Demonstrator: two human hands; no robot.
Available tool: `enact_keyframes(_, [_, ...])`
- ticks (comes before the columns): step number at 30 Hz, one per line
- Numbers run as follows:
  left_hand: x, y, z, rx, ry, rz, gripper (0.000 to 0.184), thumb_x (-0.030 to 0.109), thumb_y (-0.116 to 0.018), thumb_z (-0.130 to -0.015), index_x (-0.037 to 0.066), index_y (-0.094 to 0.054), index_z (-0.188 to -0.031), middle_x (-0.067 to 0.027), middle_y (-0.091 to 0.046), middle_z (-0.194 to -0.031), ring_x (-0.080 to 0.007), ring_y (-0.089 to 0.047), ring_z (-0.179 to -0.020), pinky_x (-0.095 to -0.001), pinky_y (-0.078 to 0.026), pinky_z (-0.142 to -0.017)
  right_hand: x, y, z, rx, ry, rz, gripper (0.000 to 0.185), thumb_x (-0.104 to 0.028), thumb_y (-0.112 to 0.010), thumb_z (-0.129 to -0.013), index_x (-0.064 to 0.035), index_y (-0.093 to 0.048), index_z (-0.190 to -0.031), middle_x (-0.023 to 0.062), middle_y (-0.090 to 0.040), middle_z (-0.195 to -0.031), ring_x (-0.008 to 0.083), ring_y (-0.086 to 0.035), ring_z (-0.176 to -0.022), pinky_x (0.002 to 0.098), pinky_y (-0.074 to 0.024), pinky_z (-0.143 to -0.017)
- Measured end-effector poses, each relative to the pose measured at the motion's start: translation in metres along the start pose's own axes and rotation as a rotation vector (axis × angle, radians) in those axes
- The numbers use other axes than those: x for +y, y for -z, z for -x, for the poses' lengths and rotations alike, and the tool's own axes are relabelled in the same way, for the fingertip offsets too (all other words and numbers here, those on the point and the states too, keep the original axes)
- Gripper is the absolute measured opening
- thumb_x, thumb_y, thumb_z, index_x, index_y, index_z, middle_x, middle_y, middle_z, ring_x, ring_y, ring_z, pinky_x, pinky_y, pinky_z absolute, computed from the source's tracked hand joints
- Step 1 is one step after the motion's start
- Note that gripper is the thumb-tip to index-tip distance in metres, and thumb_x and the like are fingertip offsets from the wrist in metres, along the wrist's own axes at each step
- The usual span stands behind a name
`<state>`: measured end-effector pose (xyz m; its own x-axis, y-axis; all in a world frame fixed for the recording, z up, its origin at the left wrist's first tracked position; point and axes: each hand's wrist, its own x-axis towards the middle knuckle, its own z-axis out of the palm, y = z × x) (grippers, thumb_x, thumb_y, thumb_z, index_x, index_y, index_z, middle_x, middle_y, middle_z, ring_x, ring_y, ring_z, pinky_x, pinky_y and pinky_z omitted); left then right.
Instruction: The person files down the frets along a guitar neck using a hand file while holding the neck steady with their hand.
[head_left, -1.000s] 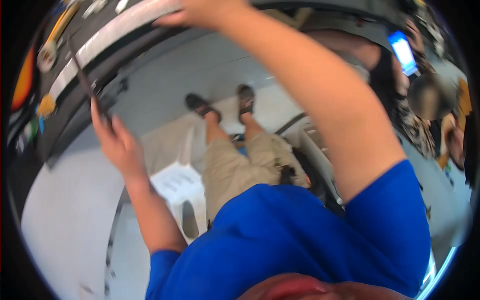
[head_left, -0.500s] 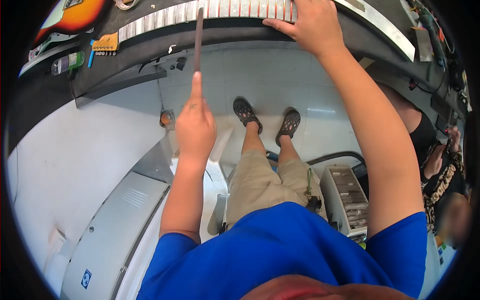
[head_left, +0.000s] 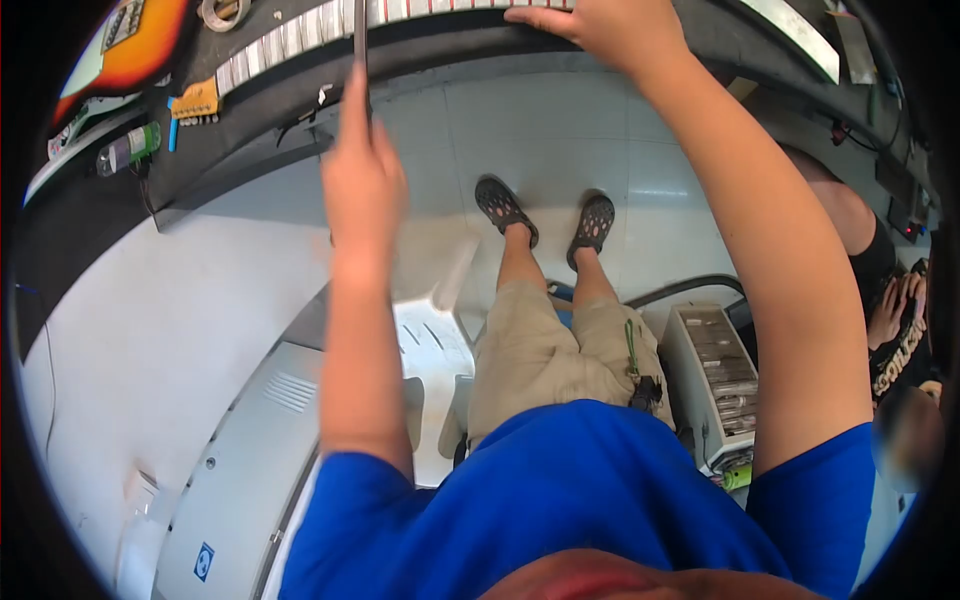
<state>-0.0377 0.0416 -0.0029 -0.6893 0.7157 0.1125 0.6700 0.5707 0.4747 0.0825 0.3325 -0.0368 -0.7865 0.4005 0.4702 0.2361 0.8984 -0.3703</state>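
Observation:
A guitar neck [head_left: 290,38] lies along the bench at the top of the view, its fingerboard covered in pale tape strips between the frets. Its yellow headstock [head_left: 197,100] with tuners points left. My left hand [head_left: 362,185], blurred by motion, is closed around a long thin metal file [head_left: 360,35], index finger stretched along it. The file lies across the fingerboard; its far end is beyond the view. My right hand [head_left: 630,35] grips the neck further right, thumb along the near edge, other fingertips cut off by the frame.
A sunburst guitar body [head_left: 150,45], a tape roll [head_left: 222,12] and a bottle [head_left: 130,148] are at the left. A long metal straightedge [head_left: 790,35] lies right. Below stand a white plastic chair [head_left: 435,340] and a box of packets [head_left: 715,370]. Another person's hands [head_left: 895,310] show at far right.
My left hand and the file have moved left and further forward over the neck. The whole view has shifted slightly. My right hand stays on the neck.

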Motion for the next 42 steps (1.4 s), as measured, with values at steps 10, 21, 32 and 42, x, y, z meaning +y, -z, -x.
enact_keyframes(10, [0.009,0.013,-0.07,-0.15,0.16,0.044,0.05,0.012,-0.059,-0.11,0.011,-0.055,-0.159,-0.0243,-0.072,-0.139,-0.0381,-0.073,-0.124,-0.0419,-0.056,-0.102,-0.002,-0.003,0.006,0.004,0.0,0.005,0.06,-0.049,-0.094,-0.074,-0.0068,-0.068,-0.107,0.0148,-0.066,-0.104,0.0376,-0.062,-0.106,0.0488,-0.0475,-0.094])
enact_keyframes(21, [0.028,0.019,-0.083,-0.201,0.226,0.03,0.049,0.013,-0.059,-0.109,0.01,-0.056,-0.159,-0.0262,-0.072,-0.138,-0.0399,-0.073,-0.126,-0.0432,-0.056,-0.102,-0.002,-0.003,0.013,0.01,0.0,0.024,0.062,-0.051,-0.094,-0.073,-0.0062,-0.067,-0.107,0.0159,-0.067,-0.105,0.0384,-0.063,-0.106,0.0498,-0.0473,-0.094])
enact_keyframes(32, [0.005,0.011,-0.069,-0.159,0.177,0.142,0.05,0.013,-0.058,-0.11,0.011,-0.055,-0.16,-0.0223,-0.074,-0.137,-0.0316,-0.075,-0.114,-0.0385,-0.057,-0.097,-0.002,0.005,0.006,-0.017,0.005,0.033,0.064,-0.051,-0.094,-0.074,-0.0049,-0.067,-0.108,0.0163,-0.066,-0.107,0.0391,-0.062,-0.109,0.05,-0.0473,-0.096])
enact_keyframes(42, [0.006,0.004,-0.002,-0.115,0.268,0.155,0.056,0.009,-0.056,-0.11,0.016,-0.05,-0.165,-0.0214,-0.078,-0.126,-0.0279,-0.077,-0.093,-0.039,-0.059,-0.086,-0.009,0.007,0.003,-0.032,-0.002,0.008,0.063,-0.05,-0.094,-0.074,-0.0046,-0.067,-0.108,0.0165,-0.066,-0.106,0.0389,-0.062,-0.108,0.0498,-0.0471,-0.096])
